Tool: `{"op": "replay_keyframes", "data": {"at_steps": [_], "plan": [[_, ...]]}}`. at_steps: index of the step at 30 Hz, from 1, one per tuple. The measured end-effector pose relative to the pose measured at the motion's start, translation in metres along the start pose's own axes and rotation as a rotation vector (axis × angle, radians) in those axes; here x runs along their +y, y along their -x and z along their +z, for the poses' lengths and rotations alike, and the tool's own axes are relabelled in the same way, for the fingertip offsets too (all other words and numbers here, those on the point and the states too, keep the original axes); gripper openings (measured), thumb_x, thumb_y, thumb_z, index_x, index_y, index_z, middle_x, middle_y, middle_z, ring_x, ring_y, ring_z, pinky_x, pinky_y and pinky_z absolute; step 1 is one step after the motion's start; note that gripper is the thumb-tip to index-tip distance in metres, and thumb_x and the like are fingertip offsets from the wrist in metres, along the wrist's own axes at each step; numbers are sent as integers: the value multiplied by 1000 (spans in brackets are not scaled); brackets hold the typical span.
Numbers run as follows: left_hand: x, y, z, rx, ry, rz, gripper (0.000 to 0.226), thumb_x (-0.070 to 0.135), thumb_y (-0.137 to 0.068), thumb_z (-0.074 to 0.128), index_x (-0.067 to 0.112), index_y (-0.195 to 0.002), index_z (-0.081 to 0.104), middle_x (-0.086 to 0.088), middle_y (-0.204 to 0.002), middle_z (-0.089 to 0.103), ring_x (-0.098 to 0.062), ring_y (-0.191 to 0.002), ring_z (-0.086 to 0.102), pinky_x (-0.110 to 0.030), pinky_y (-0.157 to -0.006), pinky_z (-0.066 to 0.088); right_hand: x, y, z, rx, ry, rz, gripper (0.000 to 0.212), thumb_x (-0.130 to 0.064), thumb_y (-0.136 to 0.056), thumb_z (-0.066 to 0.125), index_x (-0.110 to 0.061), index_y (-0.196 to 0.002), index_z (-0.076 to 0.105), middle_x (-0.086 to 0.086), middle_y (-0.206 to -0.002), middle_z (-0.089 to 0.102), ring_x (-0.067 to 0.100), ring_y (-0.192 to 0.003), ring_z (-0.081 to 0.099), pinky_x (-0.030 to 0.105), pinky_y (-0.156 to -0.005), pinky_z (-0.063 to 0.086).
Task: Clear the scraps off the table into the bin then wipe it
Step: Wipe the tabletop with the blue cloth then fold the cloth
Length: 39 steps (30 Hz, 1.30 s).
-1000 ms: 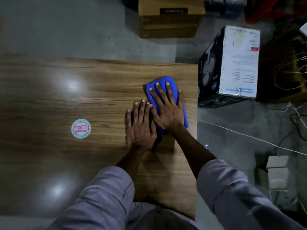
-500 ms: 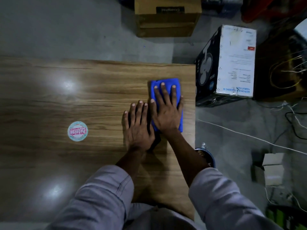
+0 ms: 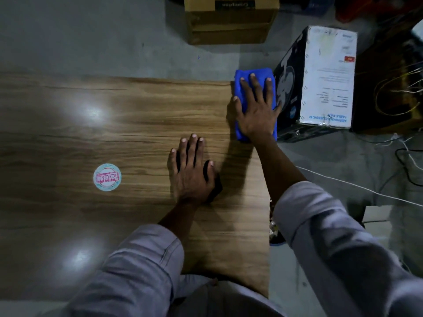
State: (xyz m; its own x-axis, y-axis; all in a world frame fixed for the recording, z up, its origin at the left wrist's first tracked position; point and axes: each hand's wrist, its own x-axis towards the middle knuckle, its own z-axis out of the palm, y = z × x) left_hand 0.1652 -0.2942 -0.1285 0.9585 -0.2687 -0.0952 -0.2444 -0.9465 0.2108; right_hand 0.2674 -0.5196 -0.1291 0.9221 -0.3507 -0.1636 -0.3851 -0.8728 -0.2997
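Right hand [image 3: 256,110] is flat and spread wide, palm down, pressing the blue cloth [image 3: 254,73] onto the far right corner of the bench [image 3: 137,115], up at 1 o'clock from where we stand. It isn't gripping anything, just pinning the cloth under the open palm, and the cloth's far edge laps over the bench's rim.

So where are we in the job? We judge the scrap-clearing is done: we see no scraps anywhere on the wood, only a round sticker [image 3: 107,177] at 9 o'clock, which looks stuck on, not loose. The bin [image 3: 275,234] peeks out just past the right edge at 4 o'clock, mostly hidden by the right sleeve [image 3: 332,236], so we cannot tell what is in it. That puts us in the wiping stage, with the cloth working only this corner; how much of the broad left stretch is left, we cannot tell.

Left hand [image 3: 191,170] lies flat near the middle, fingers close together, holding nothing, seemingly bracing. Something dark shows beside its thumb; shadow or object, we cannot tell.
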Motion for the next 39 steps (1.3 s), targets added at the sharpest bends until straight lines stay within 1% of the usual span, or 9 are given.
{"op": "replay_keyframes", "data": {"at_steps": [4,7,10,17,21,26,31,36,39], "plan": [[2,1,-2,-3,6,-10,69,46,-101,40,21,-162,21,1,-171,12,-21,-158,5,-53,-124,13,3,24,6,49,-50,160,62,-60,-105,30,-40,-163,24,-12,-174,10,40,-156,16,70,-114,31],[4,1,-3,-25,-5,-19,69,47,-102,35,21,-163,16,1,-172,6,-20,-158,1,-53,-125,10,-3,72,20,134,-59,242,62,-58,-105,34,-37,-162,27,-6,-174,13,46,-137,43,58,-108,42],[3,0,-1,-19,-29,-21,69,46,-102,35,21,-163,15,1,-172,6,-21,-158,1,-53,-125,11,-3,128,30,214,-77,327,60,-52,-105,44,-32,-160,36,10,-172,17,45,-120,56,51,-98,46],[4,-3,-2,-1,-25,-29,69,47,-102,35,21,-163,16,1,-171,8,-21,-158,3,-53,-124,12,3,109,20,169,-170,390,57,-57,-105,41,-39,-158,35,19,-147,47,46,-105,63,53,-88,52],[5,0,-3,5,-19,-30,69,47,-101,37,22,-163,18,2,-171,10,-21,-158,4,-52,-125,12,9,39,4,96,-244,371,54,-64,-105,34,-53,-157,29,15,-152,41,42,-124,57,51,-94,51],[3,0,-2,4,-19,-15,69,46,-101,40,21,-162,21,1,-171,12,-21,-158,7,-52,-124,14,11,0,-6,56,-284,293,55,-67,-104,33,-56,-157,26,12,-151,38,39,-120,59,52,-96,52],[5,1,-2,-4,-17,-28,71,46,-100,40,21,-163,18,2,-171,9,-20,-158,3,-53,-124,13,16,67,9,82,-286,267,57,-74,-101,29,-59,-156,24,9,-160,33,36,-136,49,56,-101,52],[4,1,-1,-1,-39,-24,71,46,-100,39,20,-163,18,1,-171,11,-21,-158,5,-54,-124,15,23,183,16,98,-260,270,48,-56,-110,28,-54,-158,26,10,-154,39,39,-123,56,54,-91,55],[5,1,1,1,-62,-33,71,46,-101,39,21,-163,18,1,-171,11,-20,-158,4,-52,-125,12,26,191,16,75,-294,292,47,-54,-111,21,-57,-157,23,10,-150,41,38,-116,58,54,-86,56]]}}
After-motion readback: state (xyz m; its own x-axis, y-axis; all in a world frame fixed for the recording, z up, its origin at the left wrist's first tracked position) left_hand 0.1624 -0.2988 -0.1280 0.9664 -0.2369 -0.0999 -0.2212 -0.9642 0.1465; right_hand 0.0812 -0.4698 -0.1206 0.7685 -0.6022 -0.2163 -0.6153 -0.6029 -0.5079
